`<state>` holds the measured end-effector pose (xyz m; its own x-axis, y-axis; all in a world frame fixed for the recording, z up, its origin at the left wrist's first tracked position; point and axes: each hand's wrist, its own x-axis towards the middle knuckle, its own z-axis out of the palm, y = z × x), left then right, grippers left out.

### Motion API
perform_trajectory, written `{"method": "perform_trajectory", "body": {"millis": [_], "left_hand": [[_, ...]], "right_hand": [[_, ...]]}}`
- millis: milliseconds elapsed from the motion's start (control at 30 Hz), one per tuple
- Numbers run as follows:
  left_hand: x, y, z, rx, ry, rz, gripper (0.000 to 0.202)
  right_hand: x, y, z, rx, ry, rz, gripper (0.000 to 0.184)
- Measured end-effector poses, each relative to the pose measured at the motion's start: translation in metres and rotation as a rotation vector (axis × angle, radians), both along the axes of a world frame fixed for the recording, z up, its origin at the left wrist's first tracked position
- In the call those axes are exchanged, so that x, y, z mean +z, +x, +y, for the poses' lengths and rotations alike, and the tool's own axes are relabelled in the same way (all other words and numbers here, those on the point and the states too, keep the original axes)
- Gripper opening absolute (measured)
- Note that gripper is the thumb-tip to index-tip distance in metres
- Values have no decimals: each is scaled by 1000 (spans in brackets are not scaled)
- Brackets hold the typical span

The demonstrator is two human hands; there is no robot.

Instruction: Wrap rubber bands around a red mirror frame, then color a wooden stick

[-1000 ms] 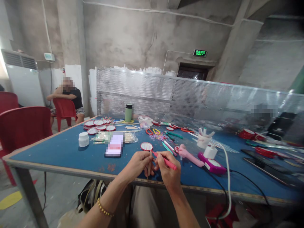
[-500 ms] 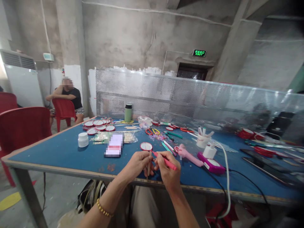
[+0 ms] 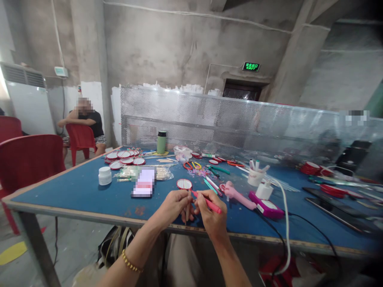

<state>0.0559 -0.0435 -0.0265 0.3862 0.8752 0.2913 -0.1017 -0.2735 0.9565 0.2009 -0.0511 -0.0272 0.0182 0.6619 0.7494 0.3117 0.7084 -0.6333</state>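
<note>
Close to the table's front edge, my left hand pinches a flat wooden stick and holds it roughly upright. My right hand is closed around a pinkish-red marker pen, whose tip reaches the top part of the stick; whether it touches cannot be made out. Just beyond my hands lies a small round white disc with a red rim. Teal, white and pink pens rest to the right of that disc.
On the blue table are a phone, a white jar, bagged wooden sticks and a green bottle. To the right stand a pink glue gun, a purple power strip with cables and a pen cup. A person sits at left.
Almost nothing differs. Both hands keep the same hold on the stick and the marker pen, and the pen's rear end has shifted very slightly to the left.
</note>
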Motion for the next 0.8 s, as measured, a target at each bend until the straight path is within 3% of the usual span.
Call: {"method": "perform_trajectory", "body": {"millis": [800], "left_hand": [[0, 1, 0, 17, 26, 12, 37]], "right_hand": [[5, -2, -3, 50, 21, -22, 14]]}}
